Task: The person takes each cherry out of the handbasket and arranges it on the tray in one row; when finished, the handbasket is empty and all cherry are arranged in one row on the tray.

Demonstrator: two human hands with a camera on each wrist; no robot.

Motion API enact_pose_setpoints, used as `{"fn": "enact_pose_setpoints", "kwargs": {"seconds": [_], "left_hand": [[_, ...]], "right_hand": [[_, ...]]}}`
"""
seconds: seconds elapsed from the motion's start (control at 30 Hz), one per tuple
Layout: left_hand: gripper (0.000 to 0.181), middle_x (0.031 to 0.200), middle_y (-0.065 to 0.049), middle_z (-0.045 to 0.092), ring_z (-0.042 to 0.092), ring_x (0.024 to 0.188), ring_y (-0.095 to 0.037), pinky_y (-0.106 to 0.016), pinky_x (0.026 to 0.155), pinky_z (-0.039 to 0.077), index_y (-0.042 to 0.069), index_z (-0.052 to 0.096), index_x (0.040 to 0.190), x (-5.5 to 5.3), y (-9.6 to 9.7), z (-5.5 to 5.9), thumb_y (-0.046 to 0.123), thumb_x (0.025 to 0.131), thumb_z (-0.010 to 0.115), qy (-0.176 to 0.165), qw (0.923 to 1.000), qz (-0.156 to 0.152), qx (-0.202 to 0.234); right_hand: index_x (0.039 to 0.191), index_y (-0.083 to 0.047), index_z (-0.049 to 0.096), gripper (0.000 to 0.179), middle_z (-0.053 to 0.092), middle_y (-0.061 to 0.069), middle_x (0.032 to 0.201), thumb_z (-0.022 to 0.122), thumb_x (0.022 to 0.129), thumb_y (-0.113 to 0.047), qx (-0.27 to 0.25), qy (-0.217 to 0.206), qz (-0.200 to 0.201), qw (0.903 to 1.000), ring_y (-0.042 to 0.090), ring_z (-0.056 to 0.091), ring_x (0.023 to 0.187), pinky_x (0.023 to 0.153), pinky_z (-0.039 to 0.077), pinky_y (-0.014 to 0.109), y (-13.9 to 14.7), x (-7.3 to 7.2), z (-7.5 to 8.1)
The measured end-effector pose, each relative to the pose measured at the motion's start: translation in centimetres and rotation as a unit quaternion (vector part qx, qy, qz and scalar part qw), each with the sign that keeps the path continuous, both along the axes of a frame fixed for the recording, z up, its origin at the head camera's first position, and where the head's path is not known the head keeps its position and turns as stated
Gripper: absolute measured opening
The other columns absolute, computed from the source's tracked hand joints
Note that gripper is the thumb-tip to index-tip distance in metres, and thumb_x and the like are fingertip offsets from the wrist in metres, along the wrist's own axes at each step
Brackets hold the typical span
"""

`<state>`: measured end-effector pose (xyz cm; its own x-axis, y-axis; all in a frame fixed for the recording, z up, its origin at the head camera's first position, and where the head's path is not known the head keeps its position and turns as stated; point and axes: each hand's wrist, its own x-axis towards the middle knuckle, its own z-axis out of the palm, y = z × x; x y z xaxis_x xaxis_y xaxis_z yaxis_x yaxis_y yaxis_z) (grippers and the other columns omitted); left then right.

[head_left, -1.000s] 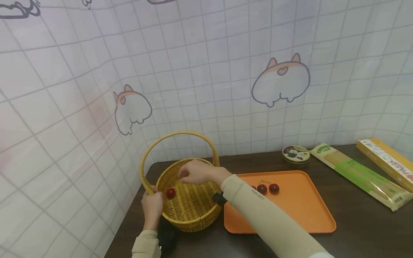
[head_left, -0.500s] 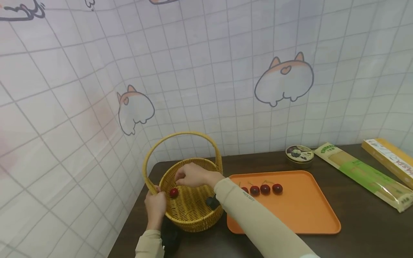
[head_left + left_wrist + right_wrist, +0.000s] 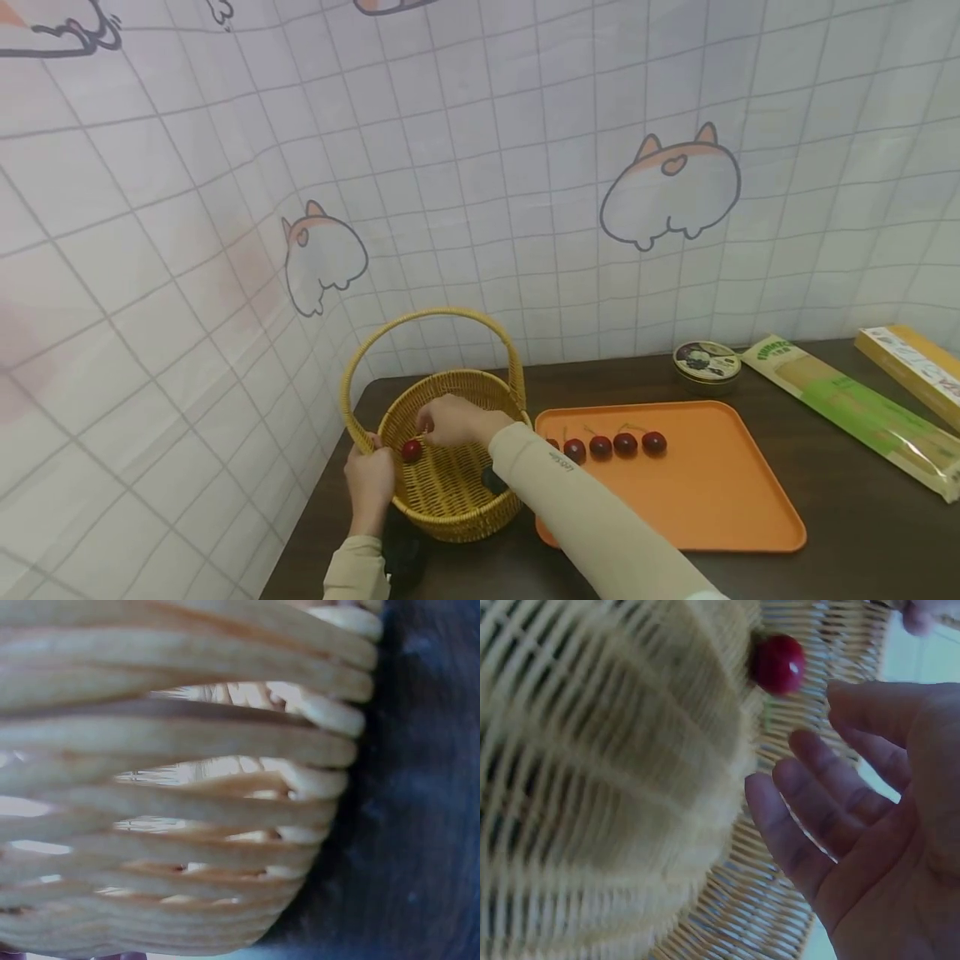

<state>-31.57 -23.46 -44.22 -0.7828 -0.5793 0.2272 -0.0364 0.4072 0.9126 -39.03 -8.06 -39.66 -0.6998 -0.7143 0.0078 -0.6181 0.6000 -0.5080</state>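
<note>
My left hand [image 3: 371, 483] grips the yellow wicker basket [image 3: 465, 527] where its handle meets the rim. The left wrist view is filled by the basket's woven side [image 3: 172, 847], and the gripping fingers are mostly hidden there. Inside lies a dark red cherry [image 3: 411, 451], near the left wall. My right hand [image 3: 453, 421] is in the basket, just right of the cherry. In the right wrist view its fingers [image 3: 810, 825] are loosely bent, and the cherry [image 3: 778, 664] sits a small gap away from the thumb and fingertips.
An orange tray [image 3: 697, 508] stands right of the basket, with several cherries [image 3: 626, 444] in a row, partly behind my right sleeve. Behind it are a round tin [image 3: 707, 364], a green pasta packet [image 3: 847, 404] and a yellow pasta box [image 3: 915, 362]. A patterned curtain [image 3: 525, 208] hangs behind.
My right hand has dipped lower into the basket, closer to the cherry. More of the cherries on the tray show past the sleeve. The left hand keeps its grip; the view has turned slightly left.
</note>
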Motion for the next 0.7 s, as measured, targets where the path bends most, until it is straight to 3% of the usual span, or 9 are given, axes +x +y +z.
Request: {"fn": "enact_pose_setpoints", "kwargs": {"seconds": [0.23, 0.4, 0.7], "left_hand": [[0.005, 0.066, -0.004, 0.041, 0.041, 0.058, -0.021, -0.032, 0.050, 0.033, 0.009, 0.048, 0.080, 0.0, 0.0, -0.2, 0.004, 0.078, 0.049, -0.001, 1.0000, -0.006, -0.005], [0.006, 0.066, -0.003, 0.041, 0.040, 0.057, -0.020, -0.032, 0.050, 0.033, 0.009, 0.048, 0.079, 0.0, 0.1, -0.1, 0.003, 0.078, 0.048, 0.000, 0.9999, -0.010, -0.006], [0.009, 0.064, -0.002, 0.038, 0.038, 0.056, -0.020, -0.031, 0.050, 0.031, 0.011, 0.045, 0.075, 0.0, 0.1, 0.0, 0.002, 0.077, 0.048, 0.008, 0.9999, -0.004, -0.014]], "right_hand": [[0.133, -0.012, 0.058, 0.049, 0.061, 0.002, 0.128, 0.072, 0.087, -0.024, 0.023, 0.026, 0.017, 0.9993, 0.015, 0.057, 0.115, 0.093, 0.047, 0.029, -0.8, 0.2, -0.8], [0.140, -0.013, 0.052, 0.057, 0.055, 0.000, 0.138, 0.071, 0.087, -0.019, 0.026, 0.019, 0.039, 0.9987, 0.014, 0.051, 0.124, 0.098, 0.043, 0.028, -1.3, 0.5, -0.8], [0.124, -0.016, 0.066, 0.035, 0.067, -0.005, 0.115, 0.066, 0.089, -0.011, 0.034, -0.004, 0.077, 0.9965, 0.008, 0.059, 0.111, 0.094, 0.046, 0.026, -1.3, 0.8, -0.9]]}}
